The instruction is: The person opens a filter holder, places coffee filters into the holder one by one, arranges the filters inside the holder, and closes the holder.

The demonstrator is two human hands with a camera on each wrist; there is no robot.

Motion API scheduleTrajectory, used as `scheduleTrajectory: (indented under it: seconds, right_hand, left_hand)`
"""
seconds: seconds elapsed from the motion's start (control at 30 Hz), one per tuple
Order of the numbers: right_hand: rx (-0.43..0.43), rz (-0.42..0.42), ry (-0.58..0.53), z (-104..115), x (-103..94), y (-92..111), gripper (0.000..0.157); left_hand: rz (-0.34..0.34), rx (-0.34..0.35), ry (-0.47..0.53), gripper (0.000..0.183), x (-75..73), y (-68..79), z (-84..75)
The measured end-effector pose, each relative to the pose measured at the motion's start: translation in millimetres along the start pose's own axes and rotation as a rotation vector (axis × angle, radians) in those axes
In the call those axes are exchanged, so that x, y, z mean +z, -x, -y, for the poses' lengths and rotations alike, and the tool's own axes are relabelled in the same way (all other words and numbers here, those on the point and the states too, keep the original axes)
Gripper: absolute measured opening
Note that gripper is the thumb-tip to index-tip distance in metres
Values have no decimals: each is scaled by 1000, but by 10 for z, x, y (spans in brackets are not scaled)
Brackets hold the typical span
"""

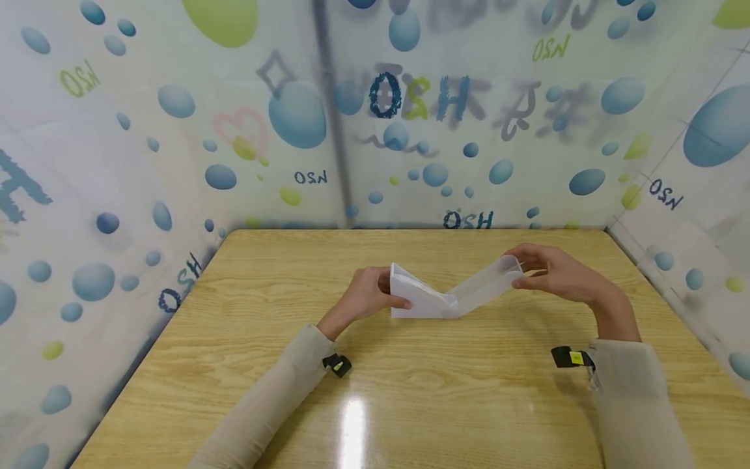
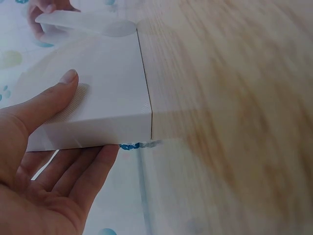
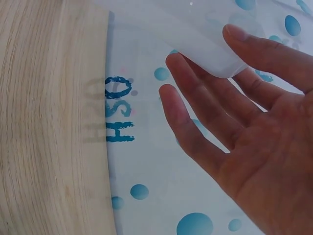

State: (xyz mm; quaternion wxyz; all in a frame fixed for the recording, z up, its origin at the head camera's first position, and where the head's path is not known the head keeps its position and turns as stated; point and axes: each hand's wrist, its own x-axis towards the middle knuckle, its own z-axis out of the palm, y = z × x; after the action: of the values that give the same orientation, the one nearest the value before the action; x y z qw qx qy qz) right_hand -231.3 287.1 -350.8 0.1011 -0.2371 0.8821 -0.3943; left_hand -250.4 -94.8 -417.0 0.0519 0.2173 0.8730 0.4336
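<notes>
A white box-like case (image 1: 418, 301) stands on the table in the middle of the head view, its top edge sloping down to the right. From its low right end a translucent plastic flap (image 1: 485, 290) slants up and away. My left hand (image 1: 369, 294) grips the case at its tall left end, thumb on the near face and fingers behind it. The left wrist view shows that thumb across the white face (image 2: 110, 81) of the case. My right hand (image 1: 559, 273) pinches the flap's raised rounded end between thumb and fingers. In the right wrist view the flap (image 3: 208, 51) passes between them.
Under both hands lies a wood-grain table (image 1: 445, 391), with a light glare near its front. A patterned sheet (image 1: 498, 130) with blue drops rises behind the far edge and along both sides. Black straps (image 1: 336, 365) sit at the cuffs of both light sleeves.
</notes>
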Motion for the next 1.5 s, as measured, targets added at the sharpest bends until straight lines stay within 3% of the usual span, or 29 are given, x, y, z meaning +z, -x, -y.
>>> scheduleTrajectory:
  seconds: [1.5]
  right_hand:
    - [-70, -19, -42, 119, 98, -84, 49]
  left_hand:
    - [0, 9, 1, 39, -1, 3, -10]
